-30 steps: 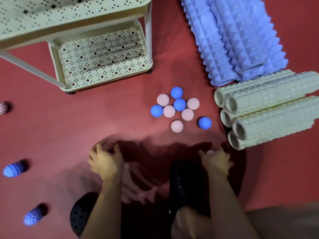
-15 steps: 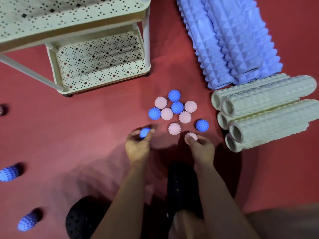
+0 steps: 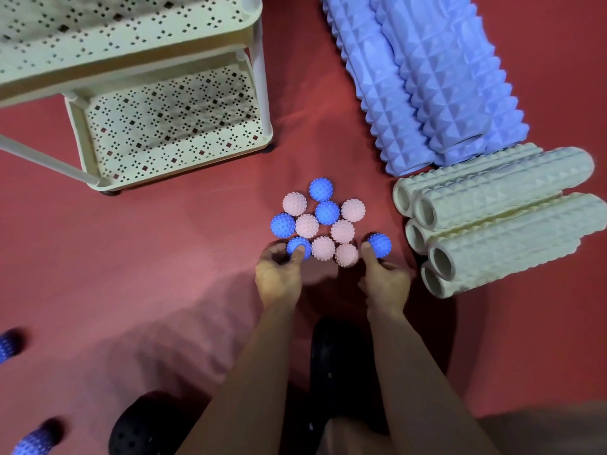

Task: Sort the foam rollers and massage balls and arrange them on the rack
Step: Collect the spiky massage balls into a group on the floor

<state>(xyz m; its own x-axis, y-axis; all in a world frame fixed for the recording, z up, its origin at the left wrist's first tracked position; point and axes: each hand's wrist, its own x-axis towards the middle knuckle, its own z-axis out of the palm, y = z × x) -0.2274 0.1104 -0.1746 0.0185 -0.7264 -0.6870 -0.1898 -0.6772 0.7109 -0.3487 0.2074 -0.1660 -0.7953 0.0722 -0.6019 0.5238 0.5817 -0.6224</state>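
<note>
Floor (image 3: 164,257): red mat, everything laid out on it, grouped by kind ahead of loading.
Rack (image 3: 170,126): cream perforated shelves, upper left, nothing on them.
Foam rollers: blue ones (image 3: 427,77) lie bundled upper right; cream ones (image 3: 499,218) are stacked beside them.
Massage balls (image 3: 323,218): pink and blue spiky cluster, centre, packed touching.
Left hand (image 3: 279,277): pinching a blue ball (image 3: 298,247) at the cluster's edge.
Right hand (image 3: 384,280): fingers curled, thumb against another blue ball (image 3: 380,245); grip unclear.
</note>
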